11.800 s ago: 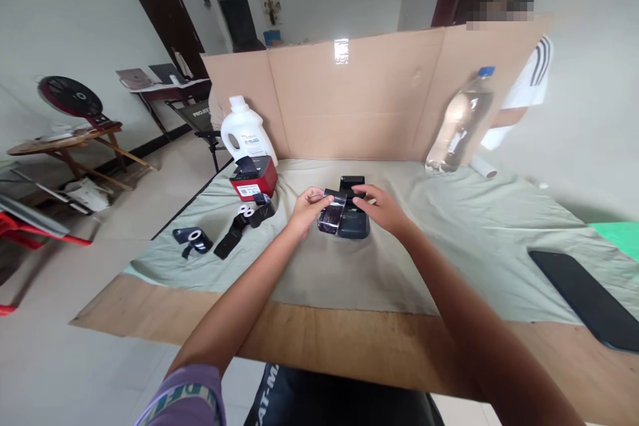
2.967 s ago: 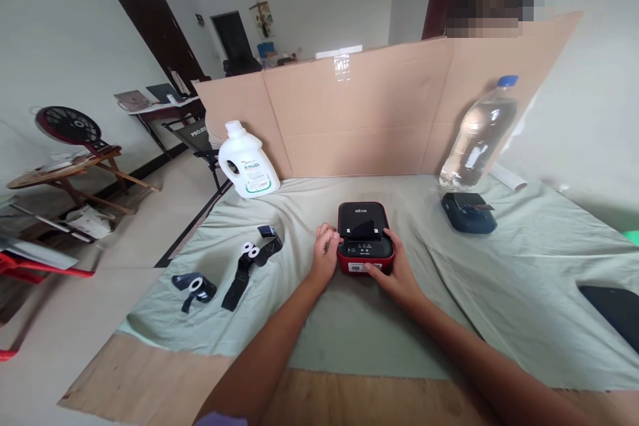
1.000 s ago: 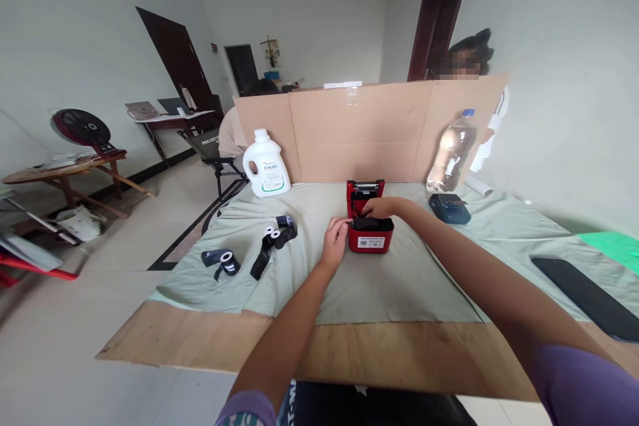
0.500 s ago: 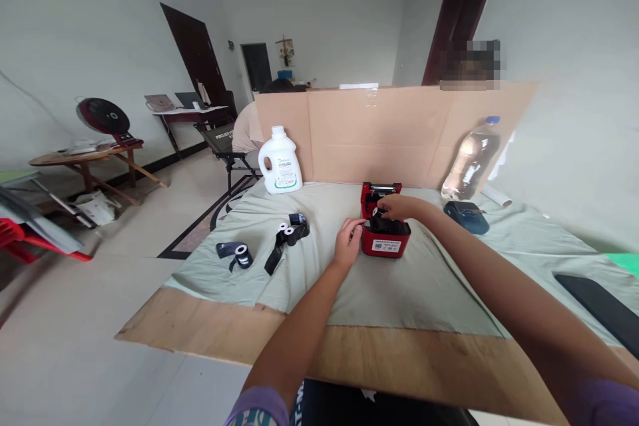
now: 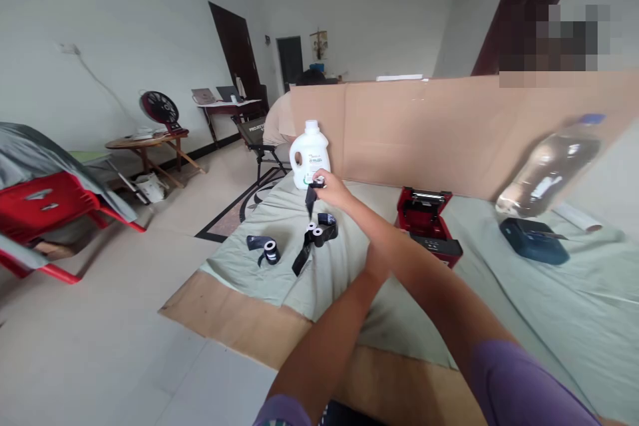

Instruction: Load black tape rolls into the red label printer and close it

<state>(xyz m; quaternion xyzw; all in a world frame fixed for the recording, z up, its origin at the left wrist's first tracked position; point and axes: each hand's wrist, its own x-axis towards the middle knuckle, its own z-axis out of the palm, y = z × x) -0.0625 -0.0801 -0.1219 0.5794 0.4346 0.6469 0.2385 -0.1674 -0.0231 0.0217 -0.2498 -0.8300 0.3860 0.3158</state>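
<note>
My right hand (image 5: pixel 333 190) reaches across to the left, above the cloth, its fingers pinched on a small black label roll (image 5: pixel 312 194) whose loose end hangs down. Below it on the cloth lie two more black rolls, one with a long unrolled tail (image 5: pixel 316 237) and one further left (image 5: pixel 268 249). The red label printer (image 5: pixel 428 221) stands with its lid open, to the right of my arm. My left hand (image 5: pixel 375 263) lies near the printer's front left, its fingers hidden behind my right forearm.
A white detergent bottle (image 5: pixel 309 154) stands at the back left and a clear water bottle (image 5: pixel 549 166) leans at the back right. A dark blue printer (image 5: pixel 532 241) sits below it. A cardboard screen (image 5: pixel 439 126) closes the back, with a person behind it. The table's wooden edge (image 5: pixel 234 316) is near.
My right hand has left the open red printer and swung left with a black roll in its fingers. The view has turned to the left.
</note>
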